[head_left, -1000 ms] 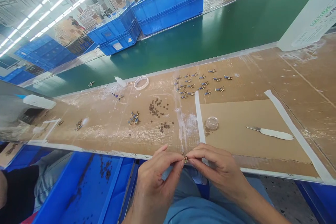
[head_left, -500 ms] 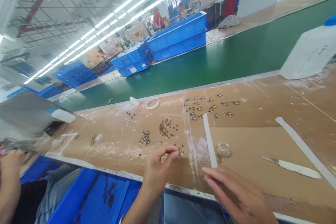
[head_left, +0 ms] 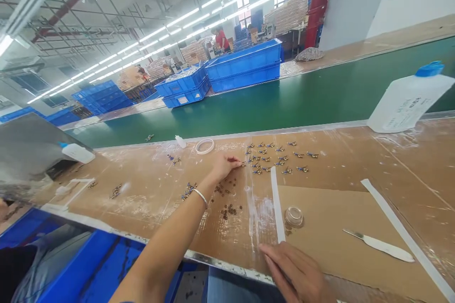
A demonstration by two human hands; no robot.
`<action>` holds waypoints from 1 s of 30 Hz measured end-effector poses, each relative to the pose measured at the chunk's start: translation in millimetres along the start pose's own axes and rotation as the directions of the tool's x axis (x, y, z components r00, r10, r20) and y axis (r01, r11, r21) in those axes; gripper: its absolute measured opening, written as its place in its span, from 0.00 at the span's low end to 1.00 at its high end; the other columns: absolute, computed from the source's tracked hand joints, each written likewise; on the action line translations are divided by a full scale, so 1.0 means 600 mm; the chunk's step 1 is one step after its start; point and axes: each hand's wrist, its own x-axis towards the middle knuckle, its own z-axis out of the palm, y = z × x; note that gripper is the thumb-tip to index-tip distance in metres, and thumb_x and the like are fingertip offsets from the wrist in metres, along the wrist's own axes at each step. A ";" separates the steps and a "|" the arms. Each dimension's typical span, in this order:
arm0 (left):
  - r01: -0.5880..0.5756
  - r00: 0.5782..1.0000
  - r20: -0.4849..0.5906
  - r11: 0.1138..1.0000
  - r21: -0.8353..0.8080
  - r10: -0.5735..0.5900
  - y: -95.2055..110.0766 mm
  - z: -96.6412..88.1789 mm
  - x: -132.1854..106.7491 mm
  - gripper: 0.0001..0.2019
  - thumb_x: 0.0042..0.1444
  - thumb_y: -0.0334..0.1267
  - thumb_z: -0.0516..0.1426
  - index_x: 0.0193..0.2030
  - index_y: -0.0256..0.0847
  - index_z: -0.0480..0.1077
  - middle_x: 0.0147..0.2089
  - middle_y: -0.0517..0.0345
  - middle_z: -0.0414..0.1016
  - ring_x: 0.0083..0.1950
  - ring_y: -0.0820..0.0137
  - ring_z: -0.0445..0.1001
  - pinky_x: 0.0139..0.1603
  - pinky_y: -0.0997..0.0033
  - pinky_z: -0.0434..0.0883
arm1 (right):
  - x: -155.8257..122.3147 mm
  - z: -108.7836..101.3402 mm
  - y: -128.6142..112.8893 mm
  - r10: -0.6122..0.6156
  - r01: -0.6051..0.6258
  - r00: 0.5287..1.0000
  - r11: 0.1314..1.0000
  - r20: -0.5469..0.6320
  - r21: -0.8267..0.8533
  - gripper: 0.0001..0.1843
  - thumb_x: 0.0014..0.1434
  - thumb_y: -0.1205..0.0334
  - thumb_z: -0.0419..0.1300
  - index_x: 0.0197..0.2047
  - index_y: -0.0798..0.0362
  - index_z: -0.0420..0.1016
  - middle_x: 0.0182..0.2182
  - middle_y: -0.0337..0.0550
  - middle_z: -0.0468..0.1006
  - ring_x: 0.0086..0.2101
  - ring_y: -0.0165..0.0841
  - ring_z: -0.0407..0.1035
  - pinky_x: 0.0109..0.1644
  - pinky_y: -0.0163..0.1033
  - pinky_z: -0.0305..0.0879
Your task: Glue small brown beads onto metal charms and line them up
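My left hand [head_left: 225, 166] reaches across the table with thumb and fingers pinched on a small metal figure piece [head_left: 243, 164]. It is at the left edge of a spread of small blue-and-gold metal figure pieces [head_left: 265, 158]. Under and beside my left wrist are small dark brown discs [head_left: 230, 211] and a pile of similar figure pieces [head_left: 187, 191]. My right hand [head_left: 296, 272] rests by the table's front edge, fingers stretched forward, with nothing visible in it. Near it are a small clear round dish [head_left: 294, 217] and a white-handled knife [head_left: 386, 247].
White tape strips [head_left: 277, 208] edge a cardboard sheet [head_left: 320, 218]. A tape roll [head_left: 204, 147] and small white bottle [head_left: 180, 141] lie at the back. A large white jug [head_left: 405, 104] stands right. Beyond runs a green belt [head_left: 241, 104] with blue crates [head_left: 245, 66]. Another person sits left.
My left hand has moved forward from near the front edge to the spread of figure pieces, carrying a piece. More discs show nearer the front. My right hand shifted slightly, and the view tilted.
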 end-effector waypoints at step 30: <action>-0.113 0.965 -0.117 0.775 0.622 0.235 -0.097 -0.100 -0.274 0.08 0.61 0.31 0.59 0.39 0.43 0.81 0.40 0.53 0.82 0.44 0.63 0.77 0.48 0.63 0.73 | -0.017 -0.006 0.002 -0.031 0.034 0.997 0.998 0.066 -0.047 0.12 0.70 0.68 0.51 0.50 0.56 0.74 0.36 0.43 0.82 0.35 0.28 0.77 0.45 0.31 0.72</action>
